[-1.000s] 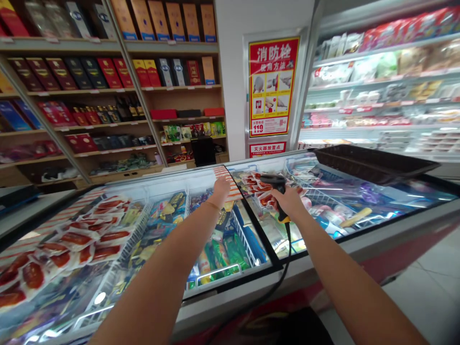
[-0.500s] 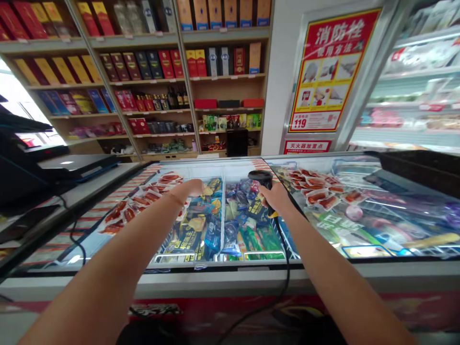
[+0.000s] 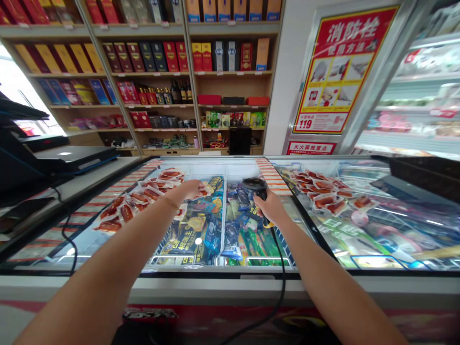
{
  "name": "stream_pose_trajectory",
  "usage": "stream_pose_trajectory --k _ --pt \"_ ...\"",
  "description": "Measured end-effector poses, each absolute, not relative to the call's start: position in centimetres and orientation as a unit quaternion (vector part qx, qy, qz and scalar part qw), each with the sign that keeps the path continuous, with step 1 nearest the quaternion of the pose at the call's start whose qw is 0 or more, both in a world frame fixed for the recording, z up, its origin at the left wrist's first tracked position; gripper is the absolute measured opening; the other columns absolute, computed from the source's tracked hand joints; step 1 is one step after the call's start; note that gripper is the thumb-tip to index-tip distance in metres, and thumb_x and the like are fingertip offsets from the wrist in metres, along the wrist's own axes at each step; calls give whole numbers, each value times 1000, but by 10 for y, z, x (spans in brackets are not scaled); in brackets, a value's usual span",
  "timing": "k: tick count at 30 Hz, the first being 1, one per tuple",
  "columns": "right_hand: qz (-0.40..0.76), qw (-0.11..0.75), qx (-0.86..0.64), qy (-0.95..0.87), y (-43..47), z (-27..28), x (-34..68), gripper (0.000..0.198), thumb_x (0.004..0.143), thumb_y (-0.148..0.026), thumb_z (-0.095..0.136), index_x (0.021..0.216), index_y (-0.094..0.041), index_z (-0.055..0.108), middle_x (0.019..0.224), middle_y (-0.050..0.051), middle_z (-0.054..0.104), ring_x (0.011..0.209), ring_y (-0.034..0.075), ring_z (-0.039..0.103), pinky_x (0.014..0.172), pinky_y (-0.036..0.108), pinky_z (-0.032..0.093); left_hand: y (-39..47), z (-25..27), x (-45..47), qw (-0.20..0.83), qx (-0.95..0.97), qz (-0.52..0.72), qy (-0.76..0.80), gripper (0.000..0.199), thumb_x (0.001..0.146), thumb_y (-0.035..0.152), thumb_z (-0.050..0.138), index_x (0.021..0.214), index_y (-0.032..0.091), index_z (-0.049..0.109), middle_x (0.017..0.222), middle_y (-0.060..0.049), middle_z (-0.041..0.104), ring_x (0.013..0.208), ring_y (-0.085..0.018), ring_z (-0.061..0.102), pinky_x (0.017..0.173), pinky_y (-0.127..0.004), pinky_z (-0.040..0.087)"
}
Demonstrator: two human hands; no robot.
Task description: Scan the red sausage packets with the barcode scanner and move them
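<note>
My right hand [image 3: 271, 208] is wrapped round the grip of a black handheld barcode scanner [image 3: 254, 184], held over the chest freezer's glass lid with its head toward the left. A black cable hangs from the scanner's handle. My left hand [image 3: 193, 189] is closed at the fingertips on a small clear packet of reddish-brown sausage [image 3: 206, 190]; the fingers partly cover it. Similar sausage packets [image 3: 147, 194] lie in rows on the glass left of this hand, some behind my forearm. Below the glass are bagged ice creams [image 3: 187, 237].
More sausage packets [image 3: 318, 189] lie on the right-hand lid. A dark tray-like object [image 3: 424, 177] sits at the far right. Electronic equipment [image 3: 75, 158] stands on the left counter. Shelves of boxed goods [image 3: 151, 57] and a red poster [image 3: 345, 72] are behind the freezer.
The scanner has moved slightly left and its head has turned toward my left hand. My left hand has shifted slightly, and the sausage packet at its fingertips now shows. The view has shifted a little.
</note>
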State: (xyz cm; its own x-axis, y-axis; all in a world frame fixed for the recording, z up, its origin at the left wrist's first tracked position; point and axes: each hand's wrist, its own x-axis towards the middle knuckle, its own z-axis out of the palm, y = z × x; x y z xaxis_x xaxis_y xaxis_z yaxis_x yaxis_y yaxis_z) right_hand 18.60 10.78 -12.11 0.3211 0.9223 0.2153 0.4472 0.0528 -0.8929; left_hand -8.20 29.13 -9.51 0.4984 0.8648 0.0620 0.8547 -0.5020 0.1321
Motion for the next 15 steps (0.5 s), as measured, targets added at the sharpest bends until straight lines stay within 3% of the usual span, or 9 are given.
stream_pose_trajectory --k 5,9,12,15 --pt "227 477 -664 -529 104 -119 187 15 80 -32 58 85 -19 52 49 -4 55 38 14 57 41 21 42 285 -125 -19 164 847 208 462 48 76 28 65 123 21 64 115 -5 71 102 -21 66 84 -24 49" --pt "248 500 -658 -506 101 -117 189 12 79 -29 58 82 -20 50 47 -5 52 37 14 56 39 21 41 279 -136 8 135 802 296 501 49 82 38 60 126 16 60 126 -12 64 116 -24 59 97 -30 43" --pt "248 497 -665 -500 99 -115 189 12 79 -28 58 80 -21 48 45 -6 50 35 14 54 38 22 41 272 -136 7 81 759 275 585 53 88 48 49 123 11 61 128 -20 61 122 -32 54 99 -39 41" --pt "236 485 -668 -512 98 -114 186 13 78 -29 59 79 -21 48 44 -6 50 35 14 55 39 22 42 264 -135 -1 82 759 199 615 57 86 59 46 112 13 67 122 -21 63 118 -36 56 96 -44 41"
